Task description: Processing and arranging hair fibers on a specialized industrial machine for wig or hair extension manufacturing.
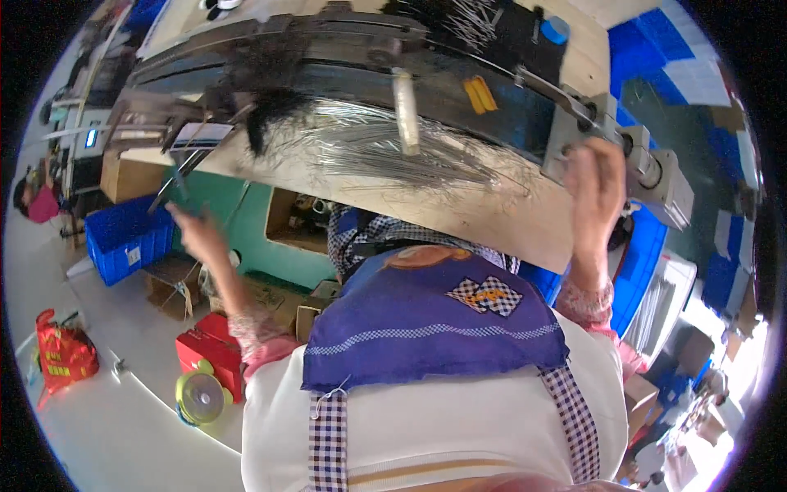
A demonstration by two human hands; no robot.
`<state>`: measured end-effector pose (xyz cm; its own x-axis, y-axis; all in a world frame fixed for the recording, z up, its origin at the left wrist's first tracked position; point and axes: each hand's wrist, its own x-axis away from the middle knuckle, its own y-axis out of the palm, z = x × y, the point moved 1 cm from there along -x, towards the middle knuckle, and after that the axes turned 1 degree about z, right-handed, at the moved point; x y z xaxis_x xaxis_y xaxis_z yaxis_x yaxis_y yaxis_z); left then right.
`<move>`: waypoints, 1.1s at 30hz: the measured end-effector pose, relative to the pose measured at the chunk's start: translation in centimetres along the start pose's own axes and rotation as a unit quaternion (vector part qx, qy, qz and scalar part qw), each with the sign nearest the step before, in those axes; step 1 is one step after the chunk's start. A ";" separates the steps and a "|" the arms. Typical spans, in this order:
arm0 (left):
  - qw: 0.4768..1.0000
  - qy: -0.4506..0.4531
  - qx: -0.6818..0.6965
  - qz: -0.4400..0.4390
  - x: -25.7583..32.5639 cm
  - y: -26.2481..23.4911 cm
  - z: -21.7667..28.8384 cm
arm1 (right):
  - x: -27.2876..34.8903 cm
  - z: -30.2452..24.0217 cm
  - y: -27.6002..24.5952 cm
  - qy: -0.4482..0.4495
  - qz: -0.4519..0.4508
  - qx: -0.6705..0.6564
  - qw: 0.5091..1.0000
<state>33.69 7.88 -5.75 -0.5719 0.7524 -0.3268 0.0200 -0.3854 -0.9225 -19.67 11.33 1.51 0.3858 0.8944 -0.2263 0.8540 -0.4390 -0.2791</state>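
While thin wires lie on the surface, bare wood reaches from them to its near edge. Left of the wires, your left hand is past that edge, a blue bin farther left; right of them, your right hand bends beside the grey machine end. Blurred, I cannot tell whether either pinches anything.

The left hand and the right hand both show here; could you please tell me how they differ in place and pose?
The left hand appears against the green panel below the workbench's front edge, while the right hand overlaps the grey machine at the bench's right end. The left hand points toward the upper left; the right hand points upward, fingers bent. Both are bare, motion-blurred, with pink sleeves.
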 end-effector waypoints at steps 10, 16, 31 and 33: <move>0.573 0.392 0.551 -0.462 12.8 -9.8 23.9 | -1.4 -10.3 5.9 -0.148 -0.287 -0.056 0.945; 0.662 0.209 0.607 -0.386 10.0 -3.5 21.0 | -6.4 -7.5 4.4 -0.138 -0.144 0.169 0.965; 0.005 -0.204 0.779 -0.593 4.4 -10.3 24.3 | -8.2 -5.1 7.0 -0.398 -0.226 0.397 0.796; 0.042 -0.198 0.820 -0.536 3.6 -8.4 21.0 | -7.1 -5.8 6.5 -0.363 -0.256 0.365 0.819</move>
<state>14.21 2.58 5.15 0.5010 0.8639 0.0504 -0.0886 -0.0068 0.9960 -14.80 2.58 6.73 -0.4917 0.8072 -0.3266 0.3017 -0.1939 -0.9335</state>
